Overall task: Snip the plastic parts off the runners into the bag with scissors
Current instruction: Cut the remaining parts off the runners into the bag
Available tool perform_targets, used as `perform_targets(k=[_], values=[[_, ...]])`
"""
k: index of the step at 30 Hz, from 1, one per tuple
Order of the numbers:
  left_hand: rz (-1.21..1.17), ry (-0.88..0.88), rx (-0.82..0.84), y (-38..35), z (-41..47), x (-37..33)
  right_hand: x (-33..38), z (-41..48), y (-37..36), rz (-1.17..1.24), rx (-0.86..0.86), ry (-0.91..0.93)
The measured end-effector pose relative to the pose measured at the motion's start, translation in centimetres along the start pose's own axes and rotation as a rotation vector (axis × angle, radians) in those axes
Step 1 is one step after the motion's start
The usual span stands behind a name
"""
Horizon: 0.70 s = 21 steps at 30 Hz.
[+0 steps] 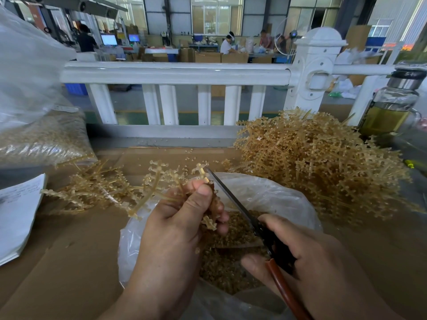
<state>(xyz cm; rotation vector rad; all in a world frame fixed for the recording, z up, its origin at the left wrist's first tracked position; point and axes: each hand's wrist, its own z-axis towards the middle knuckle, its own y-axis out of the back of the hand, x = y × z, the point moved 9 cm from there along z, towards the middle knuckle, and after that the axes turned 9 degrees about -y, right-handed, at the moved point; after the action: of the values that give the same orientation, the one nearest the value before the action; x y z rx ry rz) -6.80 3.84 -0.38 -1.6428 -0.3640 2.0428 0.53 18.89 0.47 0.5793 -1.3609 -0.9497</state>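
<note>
A cardboard-covered table [76,257] beside a white railing [175,73] served as the workbench. A heap of runners [318,167] stood to the right, a springy, amber, translucent tangle of thin stems with small knobs, probably stacked there within easy reach. At far left a large clear sack [34,135], slumped and crinkled, lay packed with the same tan material. The open bag [272,192], thin, milky and wrinkled, sat in the near centre directly under both hands, seemingly so that each cut piece would fall straight in. Loose runners [97,188] sprawled to the left of it, perhaps a discard pile, though whether they were stripped could not be told. Sheets of paper [18,211] lay at the near left edge, and a glass bottle [390,112] of yellowish liquid stood far right. The left hand [175,225] held a runner [155,179] over the bag's mouth, thumb [201,195] pressed down on the stem and fingers curled beneath it, the branches fanning away to the far left. The right hand [312,257] gripped the scissors [231,197], its fingers wrapped round the dark and reddish-brown handles. The slim steel blades angled up to meet the stem tip just beyond the thumb; whether they were parted could not be told. The cut parts [226,269], small, grainy and honey-coloured, already filled the bottom of the bag.
</note>
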Motion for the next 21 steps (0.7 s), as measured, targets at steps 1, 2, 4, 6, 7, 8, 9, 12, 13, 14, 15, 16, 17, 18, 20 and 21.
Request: perform_targets(k=[1, 2, 4, 6, 7, 8, 9, 12, 13, 14, 15, 16, 17, 18, 20, 21], values=[[-0.001, 0.002, 0.0, -0.01, 0.0, 0.01, 0.01, 0.02, 0.02, -0.004, -0.003, 0.0], [-0.001, 0.003, 0.002, -0.03, -0.03, 0.03, 0.03, 0.03, 0.02, 0.0, -0.003, 0.001], [0.002, 0.008, 0.007, -0.08, -0.07, 0.11, 0.14, 0.02, 0.06, 0.012, -0.002, 0.015], [0.007, 0.011, 0.011, -0.09, -0.1, 0.18, 0.23, -0.04, 0.09, 0.024, -0.003, 0.025], [0.008, 0.011, 0.011, -0.09, -0.1, 0.22, 0.23, -0.04, 0.08, 0.028, -0.002, 0.025], [0.01, 0.013, 0.011, -0.08, -0.1, 0.25, 0.23, -0.08, 0.06, 0.029, -0.002, 0.024], [0.01, 0.014, 0.01, -0.09, -0.1, 0.27, 0.28, -0.09, 0.11, 0.025, -0.006, 0.026], [0.011, 0.018, 0.009, -0.08, -0.1, 0.28, 0.32, -0.05, 0.24, 0.014, -0.029, 0.024], [0.013, 0.02, 0.013, -0.11, -0.11, 0.26, 0.32, -0.04, 0.2, 0.014, -0.032, 0.021], [0.016, 0.022, 0.019, -0.17, -0.13, 0.23, 0.33, -0.03, 0.2, 0.012, -0.034, 0.016], [0.02, 0.024, 0.025, -0.2, -0.14, 0.24, 0.32, -0.02, 0.21, 0.012, -0.033, 0.01], [0.023, 0.027, 0.029, -0.19, -0.17, 0.27, 0.29, -0.02, 0.21, 0.015, -0.029, 0.006], [0.023, 0.027, 0.032, -0.18, -0.18, 0.31, 0.3, -0.03, 0.23, 0.022, -0.028, 0.007], [0.021, 0.028, 0.034, -0.17, -0.19, 0.32, 0.32, -0.05, 0.23, 0.028, -0.025, 0.009], [0.02, 0.032, 0.042, -0.21, -0.19, 0.39, 0.36, -0.08, 0.22, 0.032, -0.015, 0.01], [0.019, 0.035, 0.042, -0.24, -0.16, 0.43, 0.38, -0.08, 0.2, 0.034, -0.01, 0.01]])
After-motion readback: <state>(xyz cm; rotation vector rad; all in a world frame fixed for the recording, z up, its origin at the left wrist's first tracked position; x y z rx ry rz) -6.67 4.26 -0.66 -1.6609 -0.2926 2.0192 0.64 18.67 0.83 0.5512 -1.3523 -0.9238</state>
